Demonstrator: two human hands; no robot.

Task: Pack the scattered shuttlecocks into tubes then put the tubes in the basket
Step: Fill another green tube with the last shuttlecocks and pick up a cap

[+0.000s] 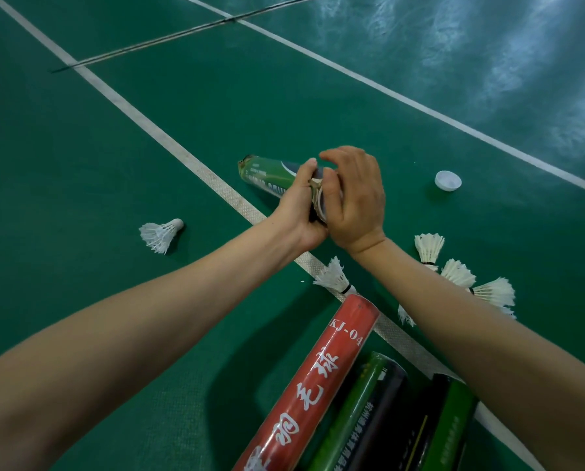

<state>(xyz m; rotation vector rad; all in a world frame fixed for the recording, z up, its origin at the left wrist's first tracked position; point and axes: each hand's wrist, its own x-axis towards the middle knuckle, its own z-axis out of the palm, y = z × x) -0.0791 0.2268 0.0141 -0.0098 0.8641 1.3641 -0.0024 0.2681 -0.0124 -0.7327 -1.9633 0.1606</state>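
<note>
A green and dark blue shuttlecock tube (pixel 270 176) lies tilted above the court floor, its open end toward me. My left hand (pixel 299 205) grips the tube near that end. My right hand (pixel 355 198) covers the opening, fingers curled into it; whatever it holds is hidden. One white shuttlecock (pixel 160 232) lies on the floor to the left. Another shuttlecock (pixel 333 277) rests on the white line just past a red tube (pixel 315 379). Several more shuttlecocks (pixel 457 271) lie clustered at the right, partly behind my right forearm.
A white tube cap (pixel 448 180) sits on the green floor to the right of my hands. Beside the red tube, a green and black tube (pixel 369 416) and another green tube (pixel 449 426) lie at the bottom. White court lines (pixel 141 120) cross the floor.
</note>
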